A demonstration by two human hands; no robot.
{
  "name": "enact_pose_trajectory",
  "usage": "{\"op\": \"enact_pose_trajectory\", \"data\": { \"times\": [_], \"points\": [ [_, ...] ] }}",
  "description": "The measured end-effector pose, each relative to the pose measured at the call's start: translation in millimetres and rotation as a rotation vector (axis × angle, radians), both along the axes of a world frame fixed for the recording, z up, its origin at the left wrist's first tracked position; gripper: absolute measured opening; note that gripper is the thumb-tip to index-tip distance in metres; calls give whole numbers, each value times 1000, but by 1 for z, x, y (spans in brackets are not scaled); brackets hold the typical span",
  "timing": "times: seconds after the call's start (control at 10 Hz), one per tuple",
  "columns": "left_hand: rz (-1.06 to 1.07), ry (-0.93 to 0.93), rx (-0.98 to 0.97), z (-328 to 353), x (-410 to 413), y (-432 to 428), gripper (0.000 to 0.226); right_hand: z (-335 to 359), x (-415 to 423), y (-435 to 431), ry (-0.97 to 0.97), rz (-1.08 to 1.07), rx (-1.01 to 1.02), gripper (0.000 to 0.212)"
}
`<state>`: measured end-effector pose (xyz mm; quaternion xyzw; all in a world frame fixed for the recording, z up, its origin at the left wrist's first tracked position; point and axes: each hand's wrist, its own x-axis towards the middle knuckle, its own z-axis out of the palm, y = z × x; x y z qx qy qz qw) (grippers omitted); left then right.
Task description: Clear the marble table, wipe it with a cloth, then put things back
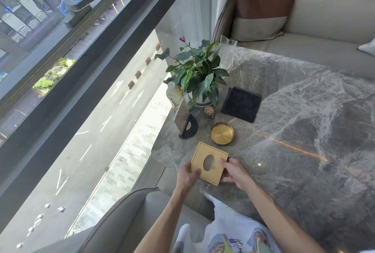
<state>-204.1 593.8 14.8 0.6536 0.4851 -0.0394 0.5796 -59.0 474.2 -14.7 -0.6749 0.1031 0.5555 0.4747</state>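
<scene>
A square gold tissue box (pixel 209 162) with an oval hole in its top sits at the near left corner of the grey marble table (pixel 304 110). My left hand (pixel 187 177) grips its left side and my right hand (pixel 233 172) grips its right side. Behind it lie a round gold dish (pixel 222 133), a small toothpick jar (pixel 209 113), a dark folded cloth (pixel 241 103), a card stand with a black base (pixel 185 124), a pale bottle (pixel 174 95) and a potted green plant (pixel 197 74).
A full-height window (pixel 81 70) runs along the table's left edge. A clear acrylic holder (pixel 228 50) stands behind the plant. A beige sofa with a brown cushion (pixel 263 7) is at the far side. A grey seat (pixel 132 216) lies below my arms.
</scene>
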Motion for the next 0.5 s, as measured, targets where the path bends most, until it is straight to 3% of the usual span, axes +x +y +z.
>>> {"op": "enact_pose_trajectory", "data": {
  "times": [0.4, 0.5],
  "points": [
    [-44, 103, -24, 17, 12, 0, 38, 17, 7, -12, -3, 45, 15, 24],
    [-273, 229, 290, 17, 16, -4, 53, 21, 16, -25, -117, 79, -49, 36]
  ]
}}
